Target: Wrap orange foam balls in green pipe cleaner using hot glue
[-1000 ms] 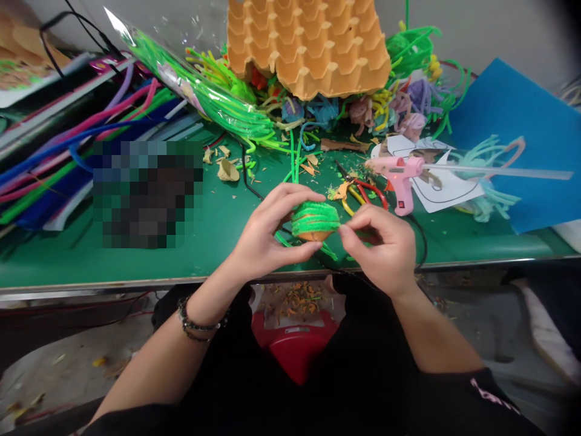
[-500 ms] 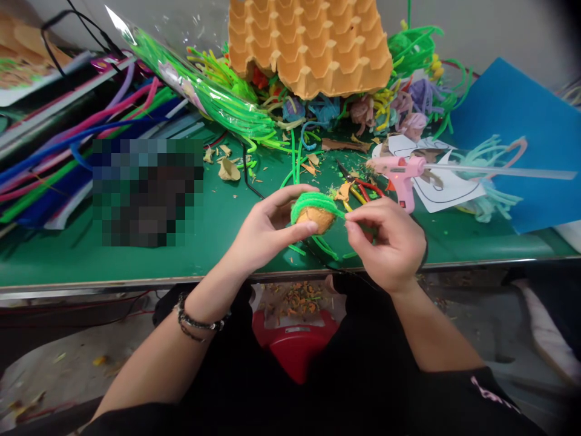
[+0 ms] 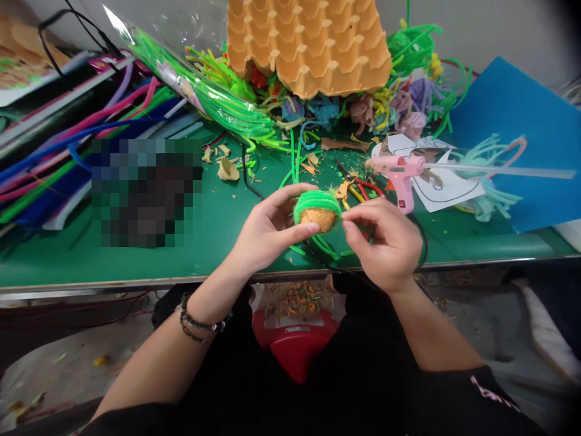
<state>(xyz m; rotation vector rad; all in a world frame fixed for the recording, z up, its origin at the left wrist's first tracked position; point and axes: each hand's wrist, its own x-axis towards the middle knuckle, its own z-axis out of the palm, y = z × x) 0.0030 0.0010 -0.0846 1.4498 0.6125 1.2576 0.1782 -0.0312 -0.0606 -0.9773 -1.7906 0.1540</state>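
My left hand (image 3: 267,227) is closed around a small egg-carton cup (image 3: 320,220), thumb along its lower edge and fingers behind it. Rows of fuzzy green pipe cleaner (image 3: 315,200) wrap the cup's upper part, while its tan lower part is bare. At the cup's right side, my right hand (image 3: 385,239) pinches with thumb and forefinger on the end of the green pipe cleaner; the tip is mostly hidden by the fingers. Loose green pipe cleaners (image 3: 324,247) lie on the table beneath the cup.
A pink glue gun (image 3: 402,175) with a long glue stick stands right of pliers (image 3: 358,188) with red and yellow handles. Behind are an egg tray (image 3: 313,48) and bagged green pipe cleaners (image 3: 218,112). Carton scraps (image 3: 228,170) and a black cord (image 3: 247,172) lie on the green table (image 3: 222,230).
My right hand has moved slightly left, closer to the cup, and the green strand between them has shortened against its side. The cup has turned a little in my left hand.
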